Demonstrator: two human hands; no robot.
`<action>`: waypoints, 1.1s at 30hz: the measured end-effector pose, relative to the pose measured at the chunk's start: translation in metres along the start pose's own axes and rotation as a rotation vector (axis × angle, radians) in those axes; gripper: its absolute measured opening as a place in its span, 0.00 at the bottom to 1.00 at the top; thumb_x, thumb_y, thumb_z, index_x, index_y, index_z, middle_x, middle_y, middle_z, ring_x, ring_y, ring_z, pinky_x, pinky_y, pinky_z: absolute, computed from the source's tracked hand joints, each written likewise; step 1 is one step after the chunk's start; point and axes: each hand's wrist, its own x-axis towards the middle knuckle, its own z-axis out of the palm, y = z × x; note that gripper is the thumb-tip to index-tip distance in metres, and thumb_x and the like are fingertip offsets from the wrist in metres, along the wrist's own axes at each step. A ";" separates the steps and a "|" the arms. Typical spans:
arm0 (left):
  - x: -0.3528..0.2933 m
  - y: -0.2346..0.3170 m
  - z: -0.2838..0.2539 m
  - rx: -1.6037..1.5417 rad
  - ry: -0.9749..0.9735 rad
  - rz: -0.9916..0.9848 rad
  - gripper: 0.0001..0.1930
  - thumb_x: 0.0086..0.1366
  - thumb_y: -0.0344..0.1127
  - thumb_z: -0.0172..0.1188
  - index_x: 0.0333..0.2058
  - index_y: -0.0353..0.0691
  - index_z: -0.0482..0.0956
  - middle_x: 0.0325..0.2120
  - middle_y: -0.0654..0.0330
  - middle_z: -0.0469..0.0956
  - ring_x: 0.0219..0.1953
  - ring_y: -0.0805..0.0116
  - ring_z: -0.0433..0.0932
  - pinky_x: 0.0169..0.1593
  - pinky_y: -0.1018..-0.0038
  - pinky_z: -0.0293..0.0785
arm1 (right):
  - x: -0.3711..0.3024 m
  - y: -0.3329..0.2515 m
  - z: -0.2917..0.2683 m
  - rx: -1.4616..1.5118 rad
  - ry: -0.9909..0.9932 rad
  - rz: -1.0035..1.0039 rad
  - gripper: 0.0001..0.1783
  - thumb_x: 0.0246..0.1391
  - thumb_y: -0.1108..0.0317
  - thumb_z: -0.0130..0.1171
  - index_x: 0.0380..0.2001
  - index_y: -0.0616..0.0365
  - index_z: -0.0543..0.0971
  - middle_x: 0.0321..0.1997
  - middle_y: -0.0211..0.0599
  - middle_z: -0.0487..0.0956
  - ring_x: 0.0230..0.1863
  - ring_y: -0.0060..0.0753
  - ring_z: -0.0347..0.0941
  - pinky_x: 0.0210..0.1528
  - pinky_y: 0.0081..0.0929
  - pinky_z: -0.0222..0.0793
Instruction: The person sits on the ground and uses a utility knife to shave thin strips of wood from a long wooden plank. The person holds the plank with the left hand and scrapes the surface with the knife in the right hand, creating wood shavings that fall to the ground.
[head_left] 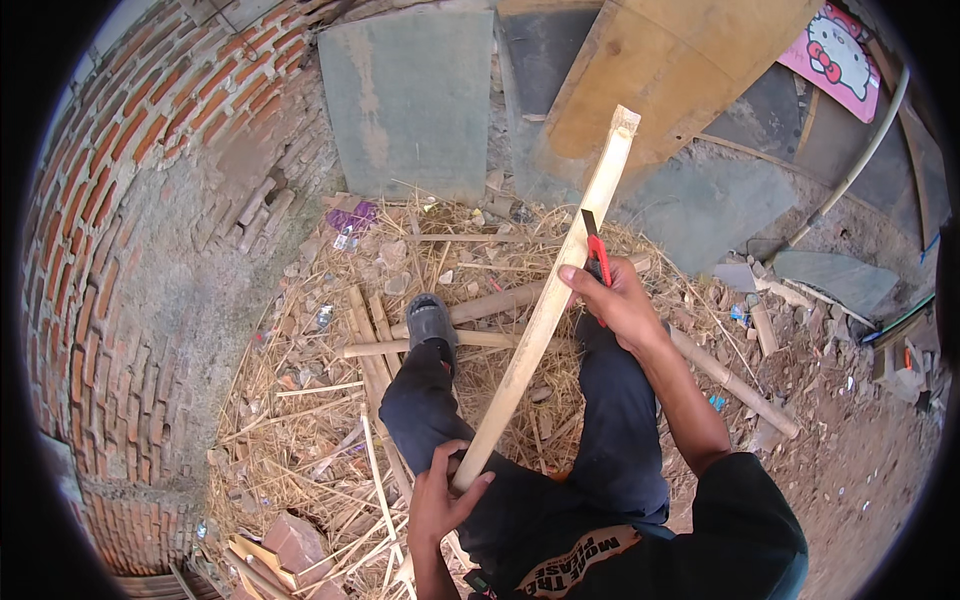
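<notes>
A long pale strip of split bamboo (540, 325) slants from my lap up and away to the right. Around its near end, by my left thigh, my left hand (448, 492) is closed. Farther up the strip, my right hand (615, 298) grips a red and black utility knife (598, 258), its dark blade against the strip's right edge. The thumb of that hand presses on the strip's face. Its other fingers are partly hidden behind the knife.
Straw, shavings and rubble cover the ground around my sandalled foot (432, 325). Bamboo poles (735, 382) lie at the right and under the strip. A brick wall (110, 300) rises at the left. Grey boards (410, 110) and a brown panel (670, 70) lean at the back.
</notes>
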 end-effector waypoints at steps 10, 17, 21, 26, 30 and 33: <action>0.046 0.041 0.040 -0.140 0.152 0.219 0.29 0.70 0.40 0.75 0.63 0.36 0.74 0.34 0.51 0.88 0.32 0.58 0.88 0.37 0.67 0.82 | -0.014 0.013 0.021 -0.007 0.000 -0.198 0.20 0.69 0.55 0.71 0.36 0.65 0.89 0.30 0.31 0.87 0.32 0.19 0.79 0.40 0.25 0.71; 0.037 0.030 0.034 -0.445 0.061 0.098 0.20 0.75 0.33 0.68 0.62 0.34 0.81 0.29 0.60 0.84 0.30 0.79 0.78 0.34 0.76 0.74 | -0.010 -0.006 -0.014 0.229 0.037 -0.231 0.26 0.78 0.48 0.53 0.58 0.60 0.82 0.31 0.30 0.83 0.15 0.10 0.51 0.18 0.19 0.45; 0.037 0.029 0.033 -0.513 0.057 0.054 0.19 0.76 0.31 0.68 0.62 0.34 0.81 0.30 0.65 0.82 0.30 0.81 0.76 0.35 0.78 0.73 | -0.021 0.004 -0.009 0.028 0.043 -0.390 0.26 0.80 0.48 0.47 0.59 0.60 0.80 0.31 0.28 0.79 0.19 0.13 0.57 0.21 0.22 0.53; 0.043 0.054 0.024 -0.582 0.129 0.102 0.19 0.75 0.31 0.68 0.62 0.33 0.81 0.34 0.64 0.83 0.33 0.81 0.75 0.38 0.79 0.73 | -0.045 0.025 0.014 -0.533 -0.087 -0.773 0.17 0.67 0.57 0.71 0.50 0.58 0.84 0.33 0.38 0.83 0.31 0.33 0.84 0.32 0.30 0.76; 0.049 0.062 0.022 -0.595 0.144 0.166 0.19 0.74 0.31 0.69 0.61 0.33 0.81 0.36 0.63 0.84 0.35 0.80 0.77 0.40 0.79 0.74 | -0.067 0.016 0.027 -0.665 -0.228 -0.729 0.19 0.61 0.54 0.76 0.47 0.55 0.86 0.35 0.37 0.84 0.31 0.40 0.86 0.32 0.34 0.80; 0.054 0.068 0.022 -0.563 0.163 0.230 0.20 0.73 0.32 0.71 0.60 0.33 0.82 0.37 0.62 0.85 0.37 0.79 0.79 0.41 0.77 0.76 | -0.071 0.025 0.030 -0.682 -0.204 -0.800 0.19 0.60 0.54 0.76 0.48 0.54 0.86 0.35 0.34 0.84 0.27 0.39 0.84 0.29 0.33 0.79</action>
